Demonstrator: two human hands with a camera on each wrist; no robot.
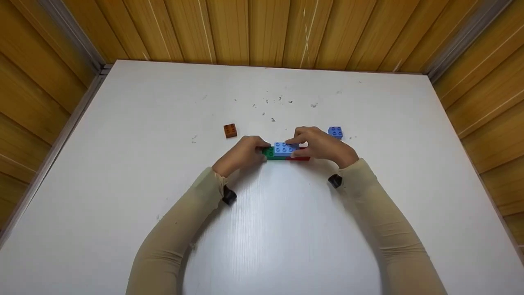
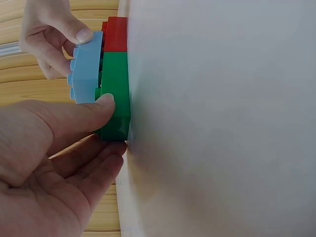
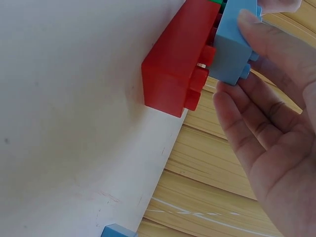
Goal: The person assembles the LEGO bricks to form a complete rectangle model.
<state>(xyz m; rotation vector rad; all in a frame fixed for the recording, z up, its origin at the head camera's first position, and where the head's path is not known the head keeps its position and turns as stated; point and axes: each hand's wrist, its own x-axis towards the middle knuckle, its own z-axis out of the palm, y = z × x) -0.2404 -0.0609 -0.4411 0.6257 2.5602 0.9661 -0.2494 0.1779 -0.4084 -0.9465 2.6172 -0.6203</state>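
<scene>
A green brick (image 2: 114, 74) and a red brick (image 3: 173, 64) stand end to end on the white table. Across their tops, over the seam, lies a light blue brick (image 1: 281, 150) with its studs up. A narrow gap shows between it and the bricks below in both wrist views; whether it touches their studs I cannot tell. My left hand (image 1: 245, 153) pinches the green brick at its free end, thumb on the near side. With thumb and fingers, my right hand (image 1: 321, 144) grips the light blue brick toward its right end, above the red brick.
An orange-brown brick (image 1: 230, 130) lies beyond my left hand. Just past my right hand sits a smaller blue brick (image 1: 335, 132). The white table (image 1: 262, 229) has dark scuffs toward the back, and wood-look panels (image 1: 266, 32) enclose its far edge and sides.
</scene>
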